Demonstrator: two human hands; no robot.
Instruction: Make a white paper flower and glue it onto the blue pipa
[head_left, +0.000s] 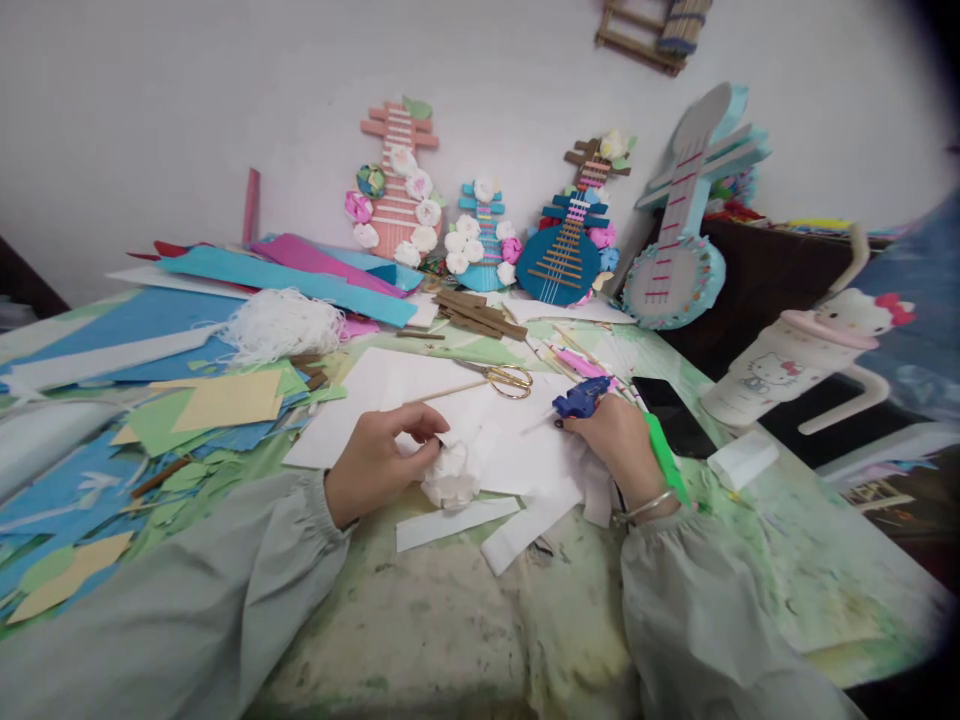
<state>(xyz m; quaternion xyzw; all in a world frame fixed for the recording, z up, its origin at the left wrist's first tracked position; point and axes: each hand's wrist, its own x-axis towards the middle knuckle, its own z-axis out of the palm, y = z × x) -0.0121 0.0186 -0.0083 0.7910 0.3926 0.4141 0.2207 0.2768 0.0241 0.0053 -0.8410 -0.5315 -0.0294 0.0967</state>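
Note:
My left hand (pixel 386 455) pinches a white paper flower (pixel 452 476) by its upper left edge, low over the table. To its right, my right hand (pixel 615 440) is closed on a blue glue gun (pixel 581 398), whose tip points left toward the flower without touching it. White paper strips (pixel 457 524) lie in front of the flower. Under and behind both hands is a white sheet (pixel 375 385), with gold-handled scissors (pixel 508 380) and a thin wooden stick (pixel 446 392) on it.
Coloured paper scraps (pixel 225 400) and white shredded paper (pixel 283 325) cover the left side. Decorated paper instruments (pixel 568 250) lean on the wall behind brown strips (pixel 480 315). A black phone (pixel 673 416), green cutter (pixel 667 458) and white tumbler (pixel 787 365) are at right.

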